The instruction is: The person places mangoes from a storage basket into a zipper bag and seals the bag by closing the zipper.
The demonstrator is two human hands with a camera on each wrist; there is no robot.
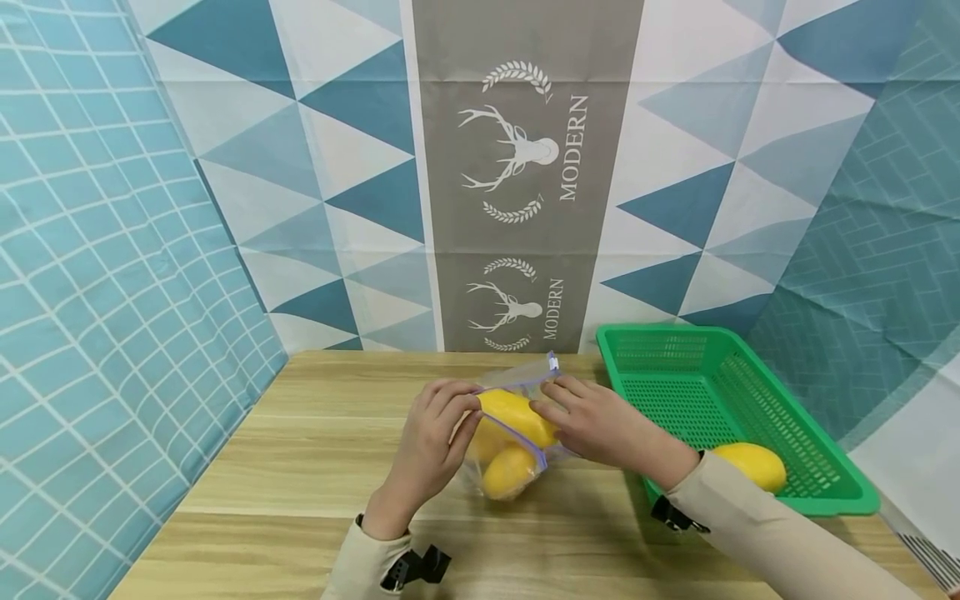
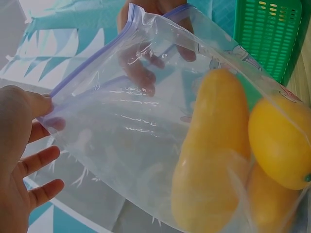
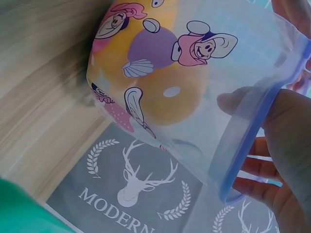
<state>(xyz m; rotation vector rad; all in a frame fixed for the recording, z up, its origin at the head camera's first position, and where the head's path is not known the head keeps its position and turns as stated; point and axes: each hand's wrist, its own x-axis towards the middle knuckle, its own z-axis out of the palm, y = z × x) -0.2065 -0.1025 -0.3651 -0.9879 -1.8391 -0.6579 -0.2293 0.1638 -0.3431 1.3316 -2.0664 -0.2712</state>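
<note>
From my seat, the head feed shows the left hand [image 1: 437,437] and right hand [image 1: 600,423] holding a clear bag [image 2: 126,141] above the table [image 1: 300,467], its mouth parted along a purple seal [image 3: 250,145]; the left thumb and forefinger pinch one edge of that mouth, the other fingers spread apart just beside it; the right hand grips the opposite edge, its thumb showing to me through the film and its fingers bent near the rim; inside the bag I see a long fruit [image 2: 211,155], yellow and smooth, with a round fruit [image 2: 279,141] beside it; a third yellow shape seems to sit below the round one, though the film blurs it and I can't be sure; the bag's outside carries printed cartoons [image 3: 209,46]; to the right of the bag stands a green basket [image 1: 667,412], with a loose fruit [image 1: 753,467] at its near end, partly hidden by the right sleeve [image 1: 780,525]; behind the table hangs a patterned sheet [image 1: 525,225] with deer heads and the word MODERN.
</note>
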